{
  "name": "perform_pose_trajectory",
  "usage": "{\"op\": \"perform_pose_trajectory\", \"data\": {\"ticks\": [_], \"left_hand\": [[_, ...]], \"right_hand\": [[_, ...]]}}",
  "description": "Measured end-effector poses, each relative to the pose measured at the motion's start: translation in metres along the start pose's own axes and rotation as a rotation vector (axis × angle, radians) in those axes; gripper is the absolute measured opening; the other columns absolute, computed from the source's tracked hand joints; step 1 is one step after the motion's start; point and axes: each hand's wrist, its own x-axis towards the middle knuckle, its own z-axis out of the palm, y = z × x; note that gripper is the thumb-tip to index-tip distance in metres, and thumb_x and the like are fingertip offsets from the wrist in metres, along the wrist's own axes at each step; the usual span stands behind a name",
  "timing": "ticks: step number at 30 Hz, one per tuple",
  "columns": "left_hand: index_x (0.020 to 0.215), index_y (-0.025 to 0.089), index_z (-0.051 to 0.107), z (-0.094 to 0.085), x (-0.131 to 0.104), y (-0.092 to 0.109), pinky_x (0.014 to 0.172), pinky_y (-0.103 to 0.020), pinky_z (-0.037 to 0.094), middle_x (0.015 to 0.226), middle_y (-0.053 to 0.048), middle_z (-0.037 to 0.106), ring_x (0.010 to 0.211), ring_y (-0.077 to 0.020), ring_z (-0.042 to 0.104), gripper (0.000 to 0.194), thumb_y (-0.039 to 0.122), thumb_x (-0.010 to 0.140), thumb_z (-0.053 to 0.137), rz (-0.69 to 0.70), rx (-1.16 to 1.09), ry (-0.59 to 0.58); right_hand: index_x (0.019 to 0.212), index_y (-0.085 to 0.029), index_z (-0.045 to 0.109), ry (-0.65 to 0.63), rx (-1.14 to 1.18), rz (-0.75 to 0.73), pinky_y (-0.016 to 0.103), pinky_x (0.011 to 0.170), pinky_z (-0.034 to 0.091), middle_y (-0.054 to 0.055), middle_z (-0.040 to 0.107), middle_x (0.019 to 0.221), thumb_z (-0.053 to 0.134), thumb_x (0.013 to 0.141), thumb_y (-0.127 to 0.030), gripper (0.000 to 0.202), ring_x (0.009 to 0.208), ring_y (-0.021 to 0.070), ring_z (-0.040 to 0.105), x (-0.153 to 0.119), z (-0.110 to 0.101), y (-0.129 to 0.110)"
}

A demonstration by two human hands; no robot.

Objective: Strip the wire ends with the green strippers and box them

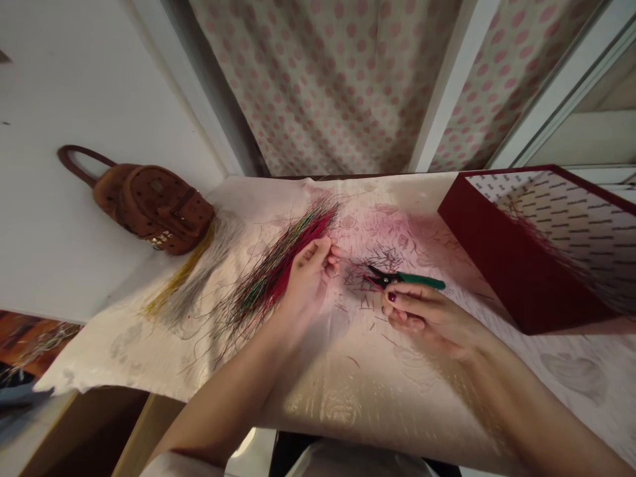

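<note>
My left hand (315, 265) is closed in a pinch at the right edge of a bundle of thin red, green and dark wires (278, 265); a fine strand seems to run from its fingertips toward the right. My right hand (415, 308) is closed around green-handled cutters (422, 281), whose dark jaws point left and look parted. Short cut wire pieces (382, 257) lie scattered on the cloth around and behind the jaws. What else the right fingers pinch is too small to tell.
A brown backpack (159, 209) leans at the left, beside yellow wires (186, 271) and silver-grey wires (206, 265). A dark red box (487, 265) with wires inside stands at the right. The cloth-covered table (338, 397) ends before a dotted curtain (338, 86).
</note>
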Motion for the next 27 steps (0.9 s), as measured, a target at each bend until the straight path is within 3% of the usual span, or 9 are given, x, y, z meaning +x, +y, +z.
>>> {"op": "perform_pose_trajectory", "data": {"ticks": [10, 12, 15, 17, 19, 20, 23, 25, 27], "left_hand": [[0.091, 0.014, 0.073, -0.009, 0.014, 0.024, 0.068, -0.012, 0.054, 0.090, -0.003, 0.073, 0.069, -0.0044, 0.063, 0.008, 0.023, 0.091, 0.072, 0.144, -0.015, 0.143], [0.105, 0.017, 0.074, -0.008, 0.012, 0.021, 0.073, -0.018, 0.056, 0.115, -0.007, 0.074, 0.082, -0.0087, 0.066, 0.023, 0.037, 0.093, 0.069, 0.128, 0.086, 0.060], [0.110, 0.021, 0.074, -0.007, 0.008, 0.016, 0.074, -0.023, 0.055, 0.127, -0.010, 0.071, 0.093, -0.0145, 0.067, 0.035, 0.045, 0.084, 0.076, 0.105, 0.255, 0.033], [0.099, 0.019, 0.076, -0.009, 0.006, 0.013, 0.072, -0.023, 0.053, 0.116, -0.009, 0.073, 0.089, -0.0145, 0.066, 0.033, 0.041, 0.074, 0.083, 0.096, 0.340, 0.071], [0.088, 0.018, 0.075, -0.011, 0.005, 0.012, 0.068, -0.021, 0.050, 0.106, -0.007, 0.074, 0.082, -0.0132, 0.064, 0.030, 0.039, 0.069, 0.086, 0.077, 0.390, 0.089], [0.085, 0.018, 0.075, -0.011, 0.006, 0.011, 0.067, -0.021, 0.049, 0.103, -0.007, 0.074, 0.080, -0.0126, 0.063, 0.029, 0.039, 0.068, 0.086, 0.070, 0.409, 0.090], [0.083, 0.018, 0.075, -0.014, 0.007, 0.010, 0.063, -0.021, 0.047, 0.098, -0.006, 0.073, 0.075, -0.0121, 0.061, 0.028, 0.039, 0.068, 0.084, 0.075, 0.478, 0.075], [0.084, 0.017, 0.075, -0.017, 0.010, 0.009, 0.062, -0.021, 0.046, 0.096, -0.006, 0.073, 0.073, -0.0122, 0.059, 0.026, 0.039, 0.071, 0.081, 0.115, 0.549, 0.065], [0.084, 0.017, 0.075, -0.021, 0.015, 0.009, 0.061, -0.021, 0.045, 0.093, -0.006, 0.073, 0.071, -0.0122, 0.058, 0.024, 0.038, 0.075, 0.077, 0.180, 0.636, 0.075]], "right_hand": [[0.082, -0.018, 0.066, 0.090, -0.464, -0.111, 0.026, 0.049, 0.025, 0.000, 0.058, 0.068, 0.063, 0.093, -0.048, 0.032, 0.052, 0.0092, 0.038, -0.010, -0.009, -0.015], [0.080, -0.020, 0.066, 0.359, -0.735, -0.297, 0.027, 0.053, 0.031, 0.001, 0.059, 0.068, 0.057, 0.096, -0.043, 0.029, 0.057, 0.0130, 0.046, -0.025, -0.020, -0.034], [0.088, -0.020, 0.071, 1.069, -1.142, -0.561, 0.031, 0.066, 0.038, 0.005, 0.069, 0.083, 0.054, 0.095, -0.032, 0.022, 0.073, 0.0190, 0.057, -0.055, -0.043, -0.074], [0.095, -0.019, 0.075, 1.535, -1.393, -0.511, 0.033, 0.064, 0.035, 0.007, 0.069, 0.079, 0.055, 0.094, -0.035, 0.026, 0.067, 0.0198, 0.053, -0.072, -0.063, -0.099], [0.103, -0.015, 0.077, 1.781, -1.533, -0.247, 0.035, 0.060, 0.030, 0.012, 0.070, 0.082, 0.048, 0.098, -0.038, 0.037, 0.062, 0.0192, 0.047, -0.083, -0.085, -0.116], [0.105, -0.013, 0.078, 1.799, -1.583, -0.090, 0.036, 0.060, 0.028, 0.015, 0.070, 0.083, 0.046, 0.099, -0.038, 0.041, 0.061, 0.0191, 0.046, -0.087, -0.096, -0.120], [0.107, -0.015, 0.080, 1.473, -1.820, 0.158, 0.037, 0.062, 0.030, 0.019, 0.072, 0.091, 0.045, 0.099, -0.043, 0.045, 0.066, 0.0231, 0.054, -0.092, -0.124, -0.117], [0.109, -0.014, 0.079, 1.382, -1.905, 0.126, 0.038, 0.065, 0.033, 0.021, 0.073, 0.097, 0.044, 0.099, -0.042, 0.047, 0.074, 0.0271, 0.060, -0.093, -0.134, -0.109], [0.110, -0.015, 0.078, 1.473, -1.907, -0.056, 0.038, 0.067, 0.036, 0.020, 0.073, 0.098, 0.047, 0.098, -0.040, 0.042, 0.079, 0.0279, 0.063, -0.092, -0.132, -0.102]]}}
